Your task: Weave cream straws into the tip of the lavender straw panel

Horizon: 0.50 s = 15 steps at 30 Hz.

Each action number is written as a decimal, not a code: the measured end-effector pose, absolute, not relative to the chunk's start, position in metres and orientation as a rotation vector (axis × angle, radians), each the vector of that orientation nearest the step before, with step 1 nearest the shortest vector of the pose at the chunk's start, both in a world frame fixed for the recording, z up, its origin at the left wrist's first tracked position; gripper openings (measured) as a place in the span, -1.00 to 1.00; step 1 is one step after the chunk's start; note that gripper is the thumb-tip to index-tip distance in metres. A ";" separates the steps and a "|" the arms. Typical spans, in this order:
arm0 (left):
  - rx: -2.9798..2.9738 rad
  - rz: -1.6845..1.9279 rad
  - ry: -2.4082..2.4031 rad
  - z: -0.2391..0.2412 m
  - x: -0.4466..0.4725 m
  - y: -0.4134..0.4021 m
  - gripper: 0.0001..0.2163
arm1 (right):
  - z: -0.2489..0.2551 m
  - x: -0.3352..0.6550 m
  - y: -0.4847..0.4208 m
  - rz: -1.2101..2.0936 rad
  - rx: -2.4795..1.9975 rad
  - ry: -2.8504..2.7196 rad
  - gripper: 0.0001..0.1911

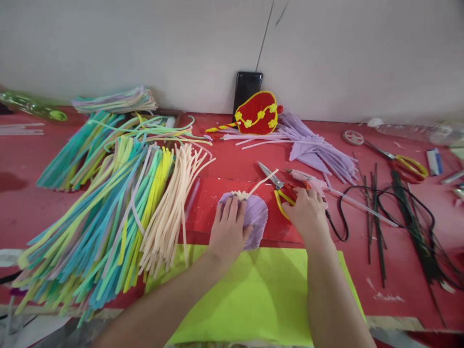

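My left hand (pixel 229 223) lies with its fingers stretched out over a rounded lavender piece (pixel 258 212) of pipe cleaners set side by side, on the red table. At the top of that piece, by my fingertips, are short cream pipe cleaners, and one cream pipe cleaner (pixel 261 182) sticks out up and to the right. My right hand (pixel 308 212) is closed around the handles of a pair of scissors (pixel 277 183) with yellow and orange grips, its blades pointing up-left. A pink glue gun (pixel 308 180) with a clear glue stick lies just behind my right hand.
Bundles of coloured pipe cleaners (pixel 108 217) and cream pipe cleaners (pixel 170 208) fill the left. Behind stand a phone (pixel 247 89) and a red-and-yellow fan-shaped ornament (pixel 255 113), near lavender pipe cleaners (pixel 319 150). A black cord (pixel 342 208), green stems (pixel 379 227) and pliers (pixel 406 166) lie right.
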State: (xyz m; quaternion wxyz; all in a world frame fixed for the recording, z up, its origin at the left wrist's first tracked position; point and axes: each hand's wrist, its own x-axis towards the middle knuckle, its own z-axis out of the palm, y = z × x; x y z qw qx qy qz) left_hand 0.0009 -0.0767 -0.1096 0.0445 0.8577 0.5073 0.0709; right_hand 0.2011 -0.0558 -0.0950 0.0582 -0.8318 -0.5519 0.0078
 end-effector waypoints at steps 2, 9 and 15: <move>2.616 0.218 1.543 -0.111 0.001 -0.077 -0.50 | -0.094 0.204 -0.051 0.051 -2.539 -1.696 -0.55; 2.594 0.249 1.509 -0.116 0.000 -0.078 -0.44 | -0.087 0.199 -0.041 0.101 -2.612 -1.669 -0.64; 2.582 0.260 1.512 -0.117 0.000 -0.078 -0.44 | -0.084 0.202 -0.053 0.173 -2.460 -1.523 -0.64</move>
